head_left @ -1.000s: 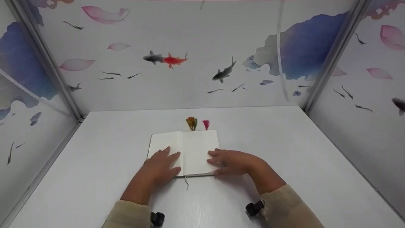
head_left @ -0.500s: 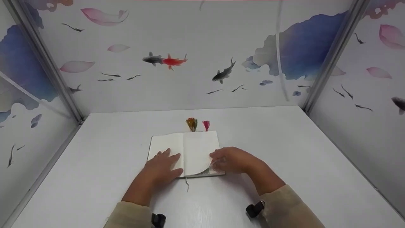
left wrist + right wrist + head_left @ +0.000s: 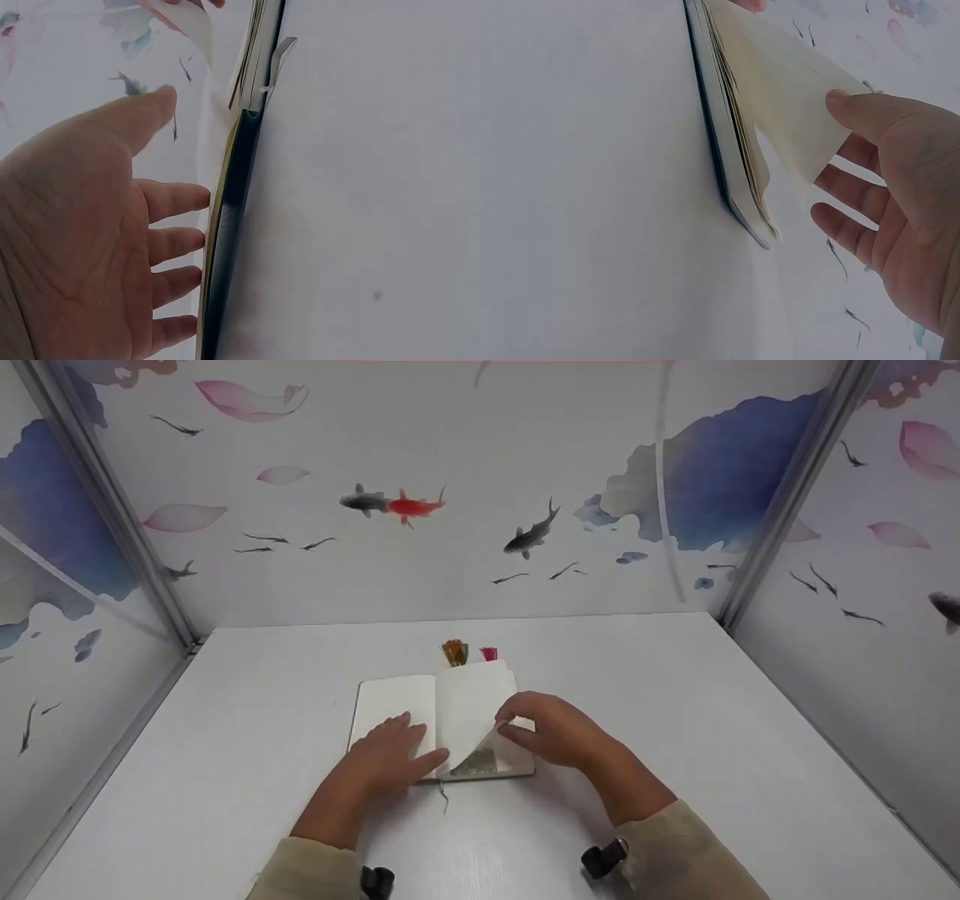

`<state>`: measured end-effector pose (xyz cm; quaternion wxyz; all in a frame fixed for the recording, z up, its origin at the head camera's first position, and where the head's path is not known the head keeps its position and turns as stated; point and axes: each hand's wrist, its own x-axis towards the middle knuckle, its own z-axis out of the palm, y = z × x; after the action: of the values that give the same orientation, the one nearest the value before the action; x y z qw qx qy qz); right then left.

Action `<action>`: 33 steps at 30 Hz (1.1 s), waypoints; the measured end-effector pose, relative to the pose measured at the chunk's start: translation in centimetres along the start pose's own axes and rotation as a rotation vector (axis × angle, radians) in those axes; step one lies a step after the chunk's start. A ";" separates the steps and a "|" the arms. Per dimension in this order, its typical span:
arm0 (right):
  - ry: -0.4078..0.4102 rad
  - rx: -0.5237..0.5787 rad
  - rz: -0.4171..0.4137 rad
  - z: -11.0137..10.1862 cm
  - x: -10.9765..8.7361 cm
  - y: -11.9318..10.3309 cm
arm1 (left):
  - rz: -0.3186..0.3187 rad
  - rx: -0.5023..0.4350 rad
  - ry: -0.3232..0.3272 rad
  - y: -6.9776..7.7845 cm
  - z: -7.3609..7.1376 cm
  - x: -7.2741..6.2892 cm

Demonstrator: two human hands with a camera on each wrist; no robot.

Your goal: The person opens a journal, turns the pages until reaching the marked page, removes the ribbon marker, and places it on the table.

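The open notebook [image 3: 394, 695] lies on the worktop [image 3: 187, 772], its left page under the left-hand grip [image 3: 394, 757] and its right side beside the right-hand grip [image 3: 551, 727]; the left-hand grip is spread, fingers apart and nearly straight, fingertips touching the notebook's left page, thumb reaching towards its centre fold; the right-hand grip is clamped on a lifted page [image 3: 476, 705] over the notebook's right half, thumb on one face and fingers on the other.

The lifted page is thin, smooth, cream-white paper, curving up from the notebook's near right corner; beneath it shows a grey-green patch [image 3: 475, 763], speckled in look; the notebook's dark blue-green cover [image 3: 234, 180] has a narrow edge and rounded corners; a slim, pale ribbon [image 3: 444, 796] trails, slightly kinked, from the notebook's near edge at the fold; past its far edge stand a yellow-and-green tassel [image 3: 454, 653] and, to the right, a pink tassel [image 3: 489, 654], both fanned and fibrous.
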<state>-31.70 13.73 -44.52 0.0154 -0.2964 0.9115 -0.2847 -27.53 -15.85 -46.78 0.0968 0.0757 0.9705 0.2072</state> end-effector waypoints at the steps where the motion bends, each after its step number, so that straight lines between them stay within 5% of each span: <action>1: 0.009 -0.006 -0.017 0.0 0.0 -0.1 | 0.006 0.003 0.001 0.0 0.0 0.0; 11: 0.149 -0.081 -0.243 0.3 0.1 -1.0 | 0.132 0.056 0.047 0.6 0.3 0.0; 16: 0.211 -0.079 -0.315 0.4 0.0 -1.7 | 0.126 0.036 0.084 0.9 0.6 0.1; 26: 0.332 -0.067 -0.293 0.3 0.0 -1.8 | 0.096 -0.024 0.222 1.6 0.3 0.1; 33: 0.243 -0.046 -0.204 0.4 0.0 -1.6 | 0.044 -0.085 0.378 2.0 -0.1 0.3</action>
<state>-30.79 12.48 -44.01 -0.1310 -0.3511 0.8781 -0.2975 -27.61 -14.05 -45.89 -0.0887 0.0522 0.9599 0.2607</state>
